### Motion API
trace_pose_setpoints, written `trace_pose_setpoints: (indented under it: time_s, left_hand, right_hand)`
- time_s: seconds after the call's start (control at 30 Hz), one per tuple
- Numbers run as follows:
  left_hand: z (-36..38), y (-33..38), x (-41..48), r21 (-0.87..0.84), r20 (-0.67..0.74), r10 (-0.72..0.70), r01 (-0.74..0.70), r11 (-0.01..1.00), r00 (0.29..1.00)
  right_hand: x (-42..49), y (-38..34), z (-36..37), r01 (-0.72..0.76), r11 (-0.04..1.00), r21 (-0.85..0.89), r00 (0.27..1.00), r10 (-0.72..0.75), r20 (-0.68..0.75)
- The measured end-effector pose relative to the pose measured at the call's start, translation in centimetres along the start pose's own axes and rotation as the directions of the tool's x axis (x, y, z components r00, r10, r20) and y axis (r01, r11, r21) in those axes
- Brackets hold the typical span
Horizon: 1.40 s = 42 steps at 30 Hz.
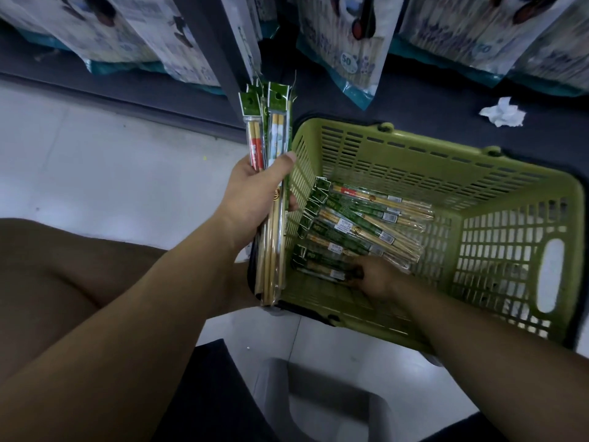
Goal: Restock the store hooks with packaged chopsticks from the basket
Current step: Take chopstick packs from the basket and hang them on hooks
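Observation:
A green plastic basket (497, 199) stands on the floor, and several packaged chopsticks (366, 221) with green headers lie piled in its bottom. My left hand (255, 189) grips an upright bundle of chopstick packs (271, 148) just left of the basket's rim, thumb across their front. My right hand (376, 275) reaches down inside the basket and its fingers close round the near pack (318, 269) at the pile's front edge. No store hooks are visible.
Large hanging bags of chopsticks (350, 43) line the dark shelf base at the top. A crumpled white tissue (503, 113) lies on the dark ledge behind the basket. A grey plastic stool (322, 403) sits below me, and my bare knee (63, 275) is at the left.

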State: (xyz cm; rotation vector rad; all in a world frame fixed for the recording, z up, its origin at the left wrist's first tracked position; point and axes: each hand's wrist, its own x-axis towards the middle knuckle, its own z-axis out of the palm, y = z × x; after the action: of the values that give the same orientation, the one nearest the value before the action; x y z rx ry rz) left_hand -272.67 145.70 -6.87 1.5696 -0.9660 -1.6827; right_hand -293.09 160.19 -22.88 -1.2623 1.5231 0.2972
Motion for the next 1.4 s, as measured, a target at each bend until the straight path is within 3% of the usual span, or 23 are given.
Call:
trace_pose_setpoints:
  time_s: [0.17, 0.47, 0.63, 0.87, 1.0, 1.1, 1.2, 1.4]
  left_hand:
    - [0.0, -0.1, 0.3, 0.011, 0.006, 0.002, -0.002, 1.0, 1.0]
    - [-0.2, -0.2, 0.4, 0.02, 0.02, 0.005, -0.006, 1.0, 1.0]
    - [-0.2, -0.3, 0.4, 0.025, 0.028, 0.012, -0.012, 1.0, 1.0]
    - [0.1, -0.2, 0.3, 0.032, -0.002, -0.014, 0.014, 0.999, 1.0]
    - [0.2, 0.0, 0.0, 0.059, 0.024, 0.007, -0.008, 0.998, 1.0]
    - [0.8, 0.1, -0.4, 0.085, 0.004, -0.001, 0.0, 0.996, 1.0]
    - [1.8, 0.1, -1.3, 0.127, 0.05, 0.051, -0.057, 0.99, 0.997]
    - [5.0, 1.4, -4.1, -0.06, 0.226, 0.096, -0.084, 0.995, 0.97]
  right_hand:
    - [0.8, -0.5, 0.4, 0.007, 0.981, -0.193, 0.996, 0.011, 0.09]
    - [0.9, -0.7, -0.5, 0.0, 0.983, -0.184, 0.975, 0.041, 0.218]
    - [0.4, 0.2, -0.8, 0.013, 0.996, -0.086, 0.988, 0.001, 0.155]
    - [-0.2, 0.0, -1.3, 0.049, 0.985, -0.165, 0.991, -0.027, 0.132]
    - [-1.6, -1.4, -4.2, 0.06, 0.993, -0.097, 0.997, -0.064, -0.046]
    - [-3.9, -3.7, -7.4, 0.124, 0.989, 0.082, 0.974, -0.106, -0.2]
    - [-7.0, -6.2, -10.1, 0.21, 0.938, 0.276, 0.956, -0.137, -0.261]
    - [-13.0, -10.6, -12.5, 0.346, 0.842, 0.413, 0.871, -0.124, -0.476]
